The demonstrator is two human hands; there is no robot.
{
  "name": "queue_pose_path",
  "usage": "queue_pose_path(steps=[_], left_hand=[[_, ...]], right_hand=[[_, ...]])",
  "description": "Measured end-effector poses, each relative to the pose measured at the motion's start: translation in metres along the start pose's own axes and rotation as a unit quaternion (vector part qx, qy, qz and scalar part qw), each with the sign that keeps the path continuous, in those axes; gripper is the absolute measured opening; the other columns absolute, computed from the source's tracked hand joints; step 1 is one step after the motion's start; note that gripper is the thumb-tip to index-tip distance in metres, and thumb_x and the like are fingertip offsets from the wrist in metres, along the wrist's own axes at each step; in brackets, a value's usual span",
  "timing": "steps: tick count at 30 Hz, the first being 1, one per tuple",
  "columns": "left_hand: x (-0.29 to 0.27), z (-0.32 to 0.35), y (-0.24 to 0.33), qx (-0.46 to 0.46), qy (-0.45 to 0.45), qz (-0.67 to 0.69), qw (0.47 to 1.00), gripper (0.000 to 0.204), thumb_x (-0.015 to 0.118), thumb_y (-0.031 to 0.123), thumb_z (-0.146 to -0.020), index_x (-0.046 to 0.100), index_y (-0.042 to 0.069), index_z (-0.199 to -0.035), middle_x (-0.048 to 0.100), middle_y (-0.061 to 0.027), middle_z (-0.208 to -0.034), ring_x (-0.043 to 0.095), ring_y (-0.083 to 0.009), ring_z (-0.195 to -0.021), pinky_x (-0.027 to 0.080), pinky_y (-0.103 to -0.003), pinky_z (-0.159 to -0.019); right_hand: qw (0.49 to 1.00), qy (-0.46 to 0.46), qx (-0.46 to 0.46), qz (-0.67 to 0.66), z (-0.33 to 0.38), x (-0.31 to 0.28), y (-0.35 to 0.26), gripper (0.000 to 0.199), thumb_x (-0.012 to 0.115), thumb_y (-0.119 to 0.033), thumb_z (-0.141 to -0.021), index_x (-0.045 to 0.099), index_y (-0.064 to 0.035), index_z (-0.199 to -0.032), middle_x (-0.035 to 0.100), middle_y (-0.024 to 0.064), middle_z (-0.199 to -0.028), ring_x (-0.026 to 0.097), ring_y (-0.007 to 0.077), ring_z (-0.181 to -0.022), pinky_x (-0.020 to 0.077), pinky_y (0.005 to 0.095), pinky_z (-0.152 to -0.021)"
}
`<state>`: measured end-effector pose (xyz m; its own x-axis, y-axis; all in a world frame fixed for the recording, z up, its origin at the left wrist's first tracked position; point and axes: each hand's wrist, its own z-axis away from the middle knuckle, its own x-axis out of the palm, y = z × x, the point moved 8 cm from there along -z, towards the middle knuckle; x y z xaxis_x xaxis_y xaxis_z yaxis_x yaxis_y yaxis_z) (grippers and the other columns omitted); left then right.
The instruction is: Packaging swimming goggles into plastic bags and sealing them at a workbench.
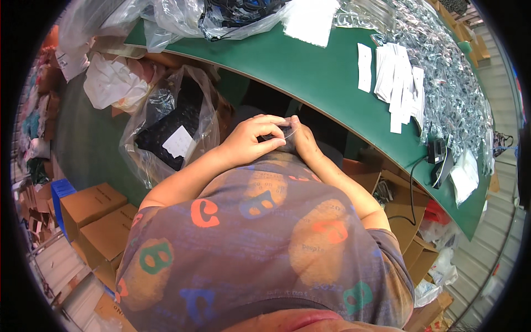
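Clear plastic, thin and glossy: a small bag (286,131) pinched between both hands just above the person's lap, close to the body and below the near edge of the green surface (310,72). Something small and dark (272,138) sits in or behind the plastic; too hidden by fingers to say what it is.

Left hand (250,139): fingers curled over the top of the small bag, thumb under, closed on it. Right hand (301,141): pressed against the bag from the 3 o'clock side, fingertips meeting those of the left hand, also gripping the bag. The two hands touch.

Around them:
- At 9 o'clock from the hands, a big clear sack (168,124) standing on the floor, filled with dark fabric, a white paper slip (178,141) showing through its side.
- At 12 o'clock, on the far part of the surface, more clear sacks with dark contents (232,16) and a white sheet (310,22).
- At 1 to 2 o'clock, a row of white paper slips (398,83), and beyond them a wide heap of small shiny clear packets (448,77) (very many, piled loose).
- At 3 o'clock, near the surface edge, a black handheld device (438,152) with a cable (410,188) hanging down off the edge.
- At 7 to 8 o'clock, brown cardboard boxes (91,205) on the floor, a blue crate (61,191) just beside them.
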<state>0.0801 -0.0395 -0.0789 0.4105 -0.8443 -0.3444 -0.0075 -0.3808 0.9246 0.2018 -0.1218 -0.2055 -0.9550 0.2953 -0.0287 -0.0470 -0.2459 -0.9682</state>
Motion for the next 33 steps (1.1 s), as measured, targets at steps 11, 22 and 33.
queue_pose_path(steps=[11, 22, 33], left_hand=[[0.007, -0.014, -0.021, -0.061, 0.001, 0.044, 0.997, 0.013, 0.076, 0.013, -0.091, 0.074, 0.001, -0.094, 0.071, -0.0050, -0.088, 0.066, -0.0138, -0.080, 0.051, -0.028, -0.072], [0.013, -0.031, -0.018, -0.061, -0.047, 0.025, 0.997, 0.015, 0.076, 0.018, -0.091, 0.074, 0.003, -0.093, 0.072, -0.0053, -0.091, 0.068, -0.0172, -0.082, 0.053, -0.029, -0.075], [-0.011, -0.018, 0.010, 0.019, -0.157, -0.064, 0.985, 0.015, 0.078, 0.017, -0.087, 0.070, 0.004, -0.088, 0.071, -0.0058, -0.098, 0.068, -0.0223, -0.091, 0.053, -0.033, -0.079]], right_hand=[[0.983, 0.047, -0.053, -0.170, 0.024, -0.025, -0.016, 0.050, 0.041, -0.039, -0.111, 0.067, 0.0016, -0.120, 0.067, 0.0123, -0.121, 0.063, 0.0225, -0.113, 0.0444, 0.0353, -0.106], [0.976, 0.128, -0.159, 0.072, 0.045, -0.047, -0.077, 0.016, 0.068, -0.013, -0.097, 0.071, 0.0013, -0.105, 0.068, 0.0091, -0.101, 0.065, 0.0194, -0.094, 0.0511, 0.0299, -0.085], [0.973, 0.047, -0.206, 0.089, 0.056, -0.028, -0.108, 0.009, 0.064, -0.008, -0.099, 0.065, 0.0007, -0.096, 0.063, 0.0080, -0.094, 0.062, 0.0182, -0.086, 0.0497, 0.0290, -0.078]])
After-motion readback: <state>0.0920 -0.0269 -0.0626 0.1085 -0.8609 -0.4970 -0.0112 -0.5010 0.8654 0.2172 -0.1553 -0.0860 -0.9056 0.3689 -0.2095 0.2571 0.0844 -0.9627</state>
